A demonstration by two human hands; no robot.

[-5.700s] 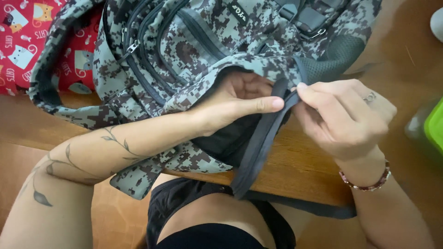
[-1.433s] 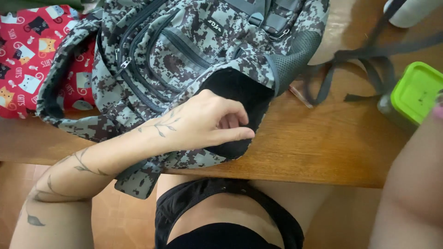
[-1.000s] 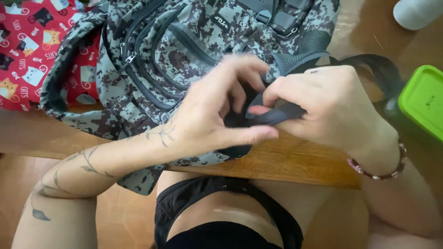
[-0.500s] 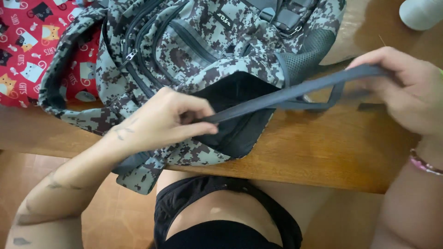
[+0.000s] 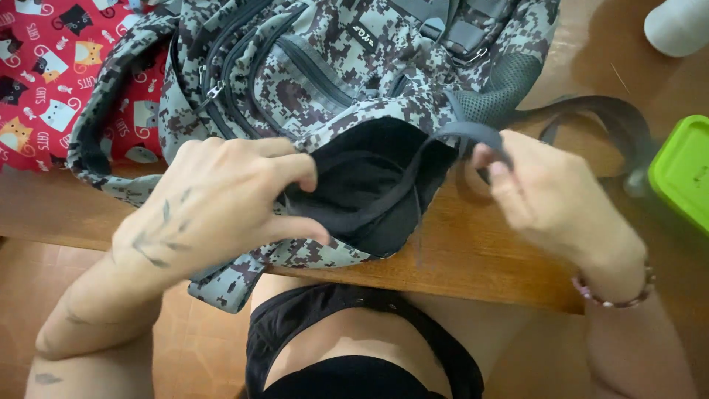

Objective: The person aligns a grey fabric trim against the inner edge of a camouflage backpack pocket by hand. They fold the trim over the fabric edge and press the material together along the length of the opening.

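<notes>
The backpack (image 5: 325, 81), in grey and brown pixel camouflage, lies flat on the wooden table (image 5: 480, 258), its lower edge hanging over the table's near rim toward the person's lap. A pocket with black lining (image 5: 377, 185) gapes at the backpack's near side. The left hand (image 5: 221, 207) rests on the backpack just left of that opening, fingers curled together and pinching the edge of the pocket fabric, where the end of a dark webbing strap (image 5: 443, 144) also runs in. The strap rises out of the pocket, arches over to the right of the backpack and passes through the right hand (image 5: 550, 203), whose thumb and fingers are closed on it just beside the pocket's right corner. Beyond that hand the strap loops on across the table toward the backpack's mesh shoulder pad (image 5: 502, 89). Left of the backpack, partly under it, lies a red cloth printed with cats (image 5: 44, 81). To the right of the backpack, at the picture's edge, sits a lime-green container lid (image 5: 683, 177), and farther up a pale rounded object (image 5: 676, 26) that is too cropped to identify.
</notes>
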